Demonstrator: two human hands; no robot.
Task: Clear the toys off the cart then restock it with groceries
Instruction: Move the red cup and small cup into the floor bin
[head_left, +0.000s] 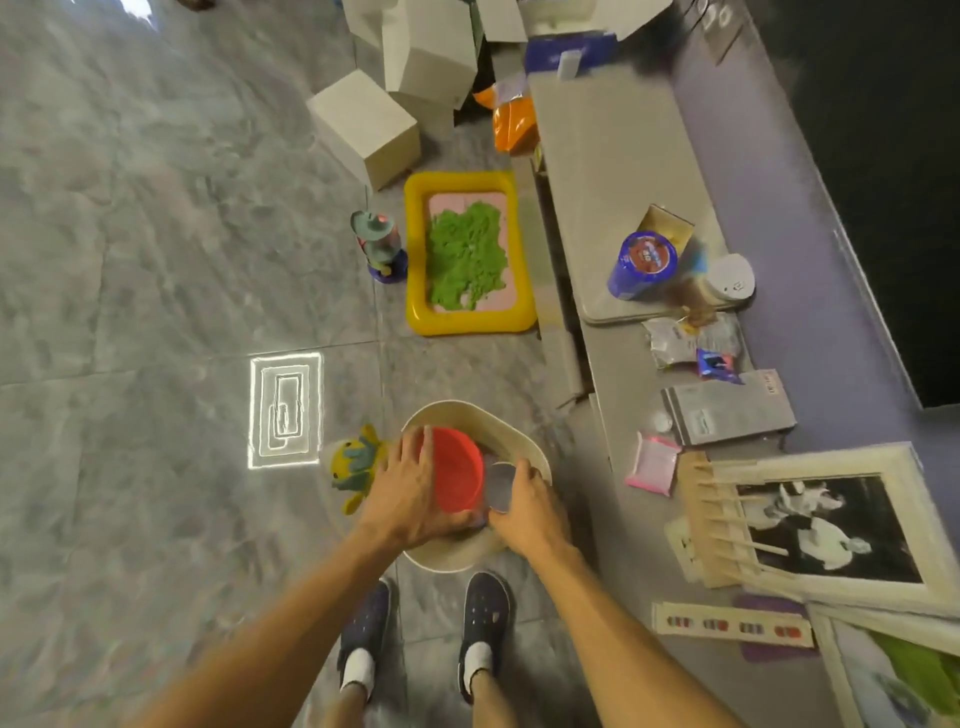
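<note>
Clearing incomplete: left hand (410, 488) grips red bowl (457, 470) inside cart (537, 454); right hand (527, 506) holds grey disc (501, 486) beside it. Plush (353, 462) lies left of left hand. Groceries (644, 265) sit unloaded on worktop (613, 156), beyond right hand

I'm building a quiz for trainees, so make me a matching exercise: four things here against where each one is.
Things: 1 red bowl; 2 green sand; 3 blue canister; 4 yellow plush toy.
Places: A on the grey counter; B directly on the floor; C in the white basin; D in the yellow tray.
Pairs: 1-C, 2-D, 3-A, 4-B.
</note>
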